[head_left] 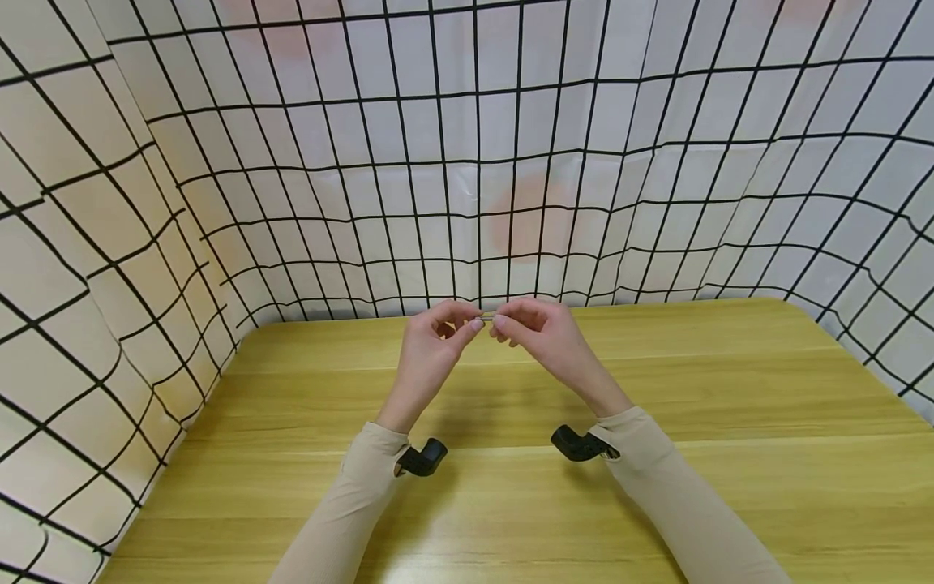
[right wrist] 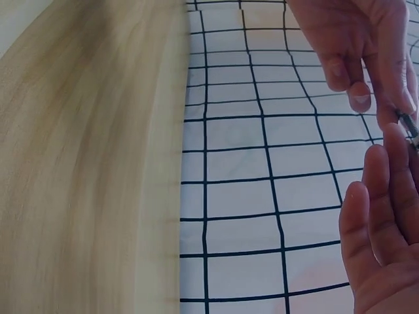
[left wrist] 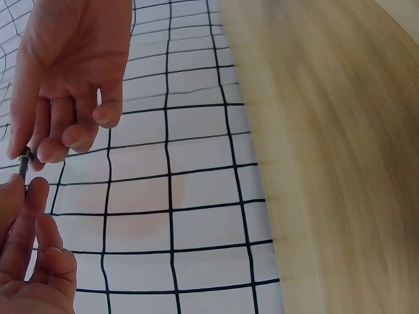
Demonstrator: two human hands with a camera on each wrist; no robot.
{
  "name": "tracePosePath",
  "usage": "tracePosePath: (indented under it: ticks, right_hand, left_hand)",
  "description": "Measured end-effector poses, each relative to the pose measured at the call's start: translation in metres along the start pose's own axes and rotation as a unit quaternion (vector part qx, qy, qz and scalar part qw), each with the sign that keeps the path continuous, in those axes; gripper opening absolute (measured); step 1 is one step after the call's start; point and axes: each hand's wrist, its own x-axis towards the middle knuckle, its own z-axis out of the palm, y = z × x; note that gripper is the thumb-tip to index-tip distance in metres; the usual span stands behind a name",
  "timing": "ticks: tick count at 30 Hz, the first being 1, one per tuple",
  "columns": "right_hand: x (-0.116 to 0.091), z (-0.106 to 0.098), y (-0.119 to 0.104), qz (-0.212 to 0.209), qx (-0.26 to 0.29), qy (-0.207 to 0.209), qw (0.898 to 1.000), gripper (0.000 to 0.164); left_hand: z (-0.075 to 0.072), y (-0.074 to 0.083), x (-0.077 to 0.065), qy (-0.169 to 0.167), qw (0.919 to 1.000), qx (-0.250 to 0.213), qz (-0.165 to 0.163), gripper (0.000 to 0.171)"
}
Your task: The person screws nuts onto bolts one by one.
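Between my two hands a small metal bolt [head_left: 488, 317] is held, close above the table's far edge. My left hand [head_left: 432, 341] pinches one end of it between thumb and index finger. Opposite, my right hand [head_left: 543, 334] pinches the other end with its fingertips. In the left wrist view the bolt [left wrist: 23, 167] shows a wider collar at the right hand's fingertips. Threads show on the bolt's shaft [right wrist: 407, 122] in the right wrist view. Both ends are partly hidden by the fingers.
Under the hands lies a wood-grain table [head_left: 467, 503]. White cloth walls with a black grid [head_left: 452, 186] stand behind and at both sides. Black wrist mounts [head_left: 423, 458] stick out from the beige sleeves [head_left: 657, 462].
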Motion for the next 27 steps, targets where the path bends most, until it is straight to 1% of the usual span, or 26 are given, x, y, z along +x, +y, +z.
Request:
tracePosePath:
  ticks: [5, 10, 13, 15, 17, 19, 22, 27]
  right_hand:
    - [0.001, 0.000, 0.001, -0.007, 0.003, 0.004, 1.000, 0.020]
    - [0.001, 0.001, 0.003, 0.004, 0.014, -0.002, 1.000, 0.027]
    - [0.004, 0.001, 0.016, 0.004, 0.019, -0.012, 1.000, 0.035]
    - [0.007, 0.000, 0.025, 0.001, 0.019, -0.019, 1.000, 0.037]
    - [0.009, -0.002, 0.033, -0.007, 0.017, -0.021, 1.000, 0.035]
    - [0.009, -0.003, 0.033, -0.009, 0.010, -0.021, 1.000, 0.030]
    - [0.009, -0.003, 0.031, -0.016, -0.004, -0.012, 1.000, 0.027]
    - [0.009, -0.002, 0.027, -0.023, -0.022, 0.001, 0.999, 0.028]
  left_hand:
    - [0.001, 0.001, 0.000, -0.005, 0.9999, -0.009, 0.000, 0.005]
    - [0.002, 0.001, 0.000, -0.003, 0.9999, -0.016, 0.001, 0.005]
    - [0.002, 0.002, 0.000, -0.003, 0.9999, -0.011, 0.000, 0.004]
    - [0.001, 0.002, 0.000, -0.003, 1.0000, -0.005, 0.001, 0.005]
    - [0.000, 0.002, 0.000, -0.003, 1.0000, 0.001, 0.002, 0.005]
    - [-0.001, 0.002, 0.001, -0.002, 1.0000, 0.006, 0.002, 0.006]
    - [-0.001, 0.002, 0.001, -0.003, 0.9999, 0.010, -0.002, 0.006]
    - [-0.002, 0.001, 0.001, -0.003, 0.9999, 0.012, -0.004, 0.006]
